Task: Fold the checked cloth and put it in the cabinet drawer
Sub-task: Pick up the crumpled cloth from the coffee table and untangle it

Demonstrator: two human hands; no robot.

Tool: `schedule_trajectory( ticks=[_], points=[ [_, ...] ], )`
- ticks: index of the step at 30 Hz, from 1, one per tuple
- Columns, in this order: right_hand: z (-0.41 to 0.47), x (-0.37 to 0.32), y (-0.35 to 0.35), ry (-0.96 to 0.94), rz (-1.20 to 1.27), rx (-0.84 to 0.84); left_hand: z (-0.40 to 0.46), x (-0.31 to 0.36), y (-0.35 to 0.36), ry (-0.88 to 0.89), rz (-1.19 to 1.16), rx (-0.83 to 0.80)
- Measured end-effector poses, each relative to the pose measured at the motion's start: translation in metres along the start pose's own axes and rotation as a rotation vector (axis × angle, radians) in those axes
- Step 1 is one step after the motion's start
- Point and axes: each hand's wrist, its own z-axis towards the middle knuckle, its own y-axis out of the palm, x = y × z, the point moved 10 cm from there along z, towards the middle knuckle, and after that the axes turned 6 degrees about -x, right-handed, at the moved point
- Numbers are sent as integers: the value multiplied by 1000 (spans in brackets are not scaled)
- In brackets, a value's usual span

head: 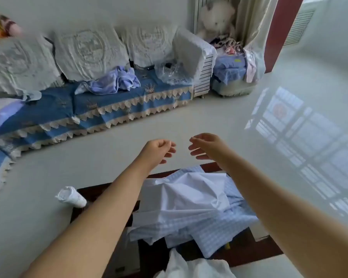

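The light-blue checked cloth lies crumpled on a dark wooden table top below my arms, its plain white underside turned up in the middle. Both arms stretch out over it. My left hand hovers beyond the cloth's far edge, fingers loosely curled and holding nothing. My right hand is level with it, a short gap between them, fingers spread and empty. Neither hand touches the cloth. No cabinet drawer is visible.
A rolled white paper or cloth sits at the table's left corner. A white garment shows at the bottom edge. A blue-covered sofa with cushions and loose clothes stands across the pale floor. A plush bear tops a pile at the back.
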Motion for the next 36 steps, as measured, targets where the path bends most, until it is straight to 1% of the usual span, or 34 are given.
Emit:
schedule_trajectory(
  ticks=[5, 6, 7, 9, 10, 11, 13, 15, 16, 17, 20, 23, 25, 28, 30, 33, 36],
  points=[
    [4, 111, -13, 227, 79, 55, 5, -119, 42, -294, -83, -54],
    [3, 133, -14, 272, 80, 68, 5, -143, 50, -372, -141, -48],
    [3, 153, -14, 315, 94, 79, 4, -169, 60, -478, -262, -35],
    [0, 194, -11, 414, 117, 99, -9, -219, 87, -729, -595, 34],
    [-3, 215, -11, 470, 134, 114, -17, -242, 100, -840, -719, 77],
    [-7, 233, -9, 515, 158, 129, -24, -261, 111, -926, -804, 120],
    [-13, 264, -7, 584, 207, 157, -34, -294, 130, -1038, -919, 197],
    [-19, 288, -1, 633, 254, 176, -48, -325, 139, -1149, -1007, 336],
    [-21, 299, 2, 654, 266, 179, -52, -338, 139, -1177, -1049, 412],
    [-23, 308, 7, 669, 280, 176, -50, -349, 139, -1170, -1097, 457],
    [-29, 327, 23, 712, 303, 147, -39, -375, 139, -1131, -1187, 438],
    [-31, 342, 32, 738, 397, 154, -32, -391, 134, -1086, -1163, 411],
    [-32, 353, 30, 756, 494, 204, -29, -394, 129, -1061, -1122, 418],
    [-36, 370, 26, 788, 651, 320, -26, -394, 120, -1012, -1087, 461],
    [-40, 379, 28, 818, 721, 364, -28, -390, 113, -977, -1084, 492],
    [-42, 380, 43, 875, 828, 381, -39, -378, 101, -902, -1100, 536],
    [-41, 369, 62, 909, 933, 393, -55, -351, 95, -875, -1207, 520]
  ],
)
